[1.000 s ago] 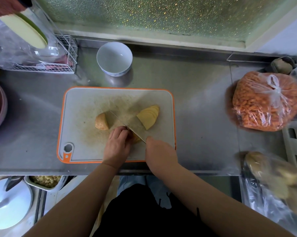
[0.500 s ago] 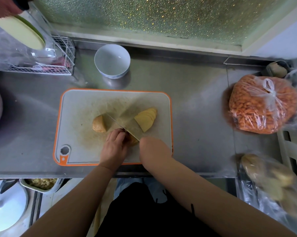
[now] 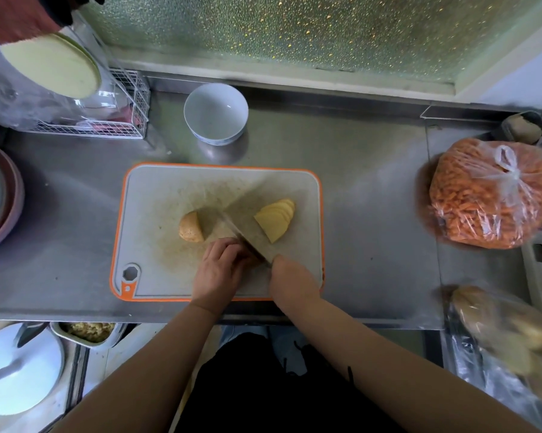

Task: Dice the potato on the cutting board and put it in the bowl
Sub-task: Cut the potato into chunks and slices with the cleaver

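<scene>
Your left hand [image 3: 219, 267] is curled down over a potato piece [image 3: 253, 260] near the front of the cutting board [image 3: 157, 195], fingertips tucked, most likely so the piece stays put and the knuckles guide the blade. Your right hand [image 3: 290, 281] grasps the knife [image 3: 248, 235] by its handle, the blade running diagonally away from you and lying just beside your left fingers. The uncut potato end [image 3: 191, 227] sits to the left and the fan of slices [image 3: 276, 220] to the right, apart from the blade, which keeps the cutting spot free. The bowl [image 3: 216, 113] stands behind the board, holding no potato yet, so dicing looks far from finished
</scene>
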The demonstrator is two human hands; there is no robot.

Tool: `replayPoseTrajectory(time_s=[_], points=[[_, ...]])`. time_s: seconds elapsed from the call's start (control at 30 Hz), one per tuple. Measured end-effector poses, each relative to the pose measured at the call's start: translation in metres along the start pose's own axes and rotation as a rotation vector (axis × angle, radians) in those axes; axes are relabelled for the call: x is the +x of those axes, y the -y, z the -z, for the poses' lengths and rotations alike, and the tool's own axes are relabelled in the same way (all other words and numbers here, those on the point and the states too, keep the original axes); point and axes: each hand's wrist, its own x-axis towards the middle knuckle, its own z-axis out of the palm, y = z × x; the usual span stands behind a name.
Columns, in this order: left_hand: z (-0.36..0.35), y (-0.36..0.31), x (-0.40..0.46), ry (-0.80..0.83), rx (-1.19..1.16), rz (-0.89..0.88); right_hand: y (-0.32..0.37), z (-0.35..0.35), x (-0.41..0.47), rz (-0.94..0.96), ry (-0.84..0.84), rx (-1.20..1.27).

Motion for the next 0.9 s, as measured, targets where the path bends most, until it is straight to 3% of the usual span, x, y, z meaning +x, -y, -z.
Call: replayPoseTrajectory(time_s=[0.17,0.43,0.9], points=[[0.001,-0.003,-0.002,-0.037,-0.004,-0.013,-0.012,0.012,0.012,-0.001,0.081,0.153],[-0.001,0.002,-0.002,-0.031,0.053,-0.006,-0.002,0.008,-0.017,0.055,-0.082,0.032],[-0.002,0.005,-0.002,-0.059,0.035,-0.02,0.02,0.029,-0.022,0.054,0.022,-0.113]])
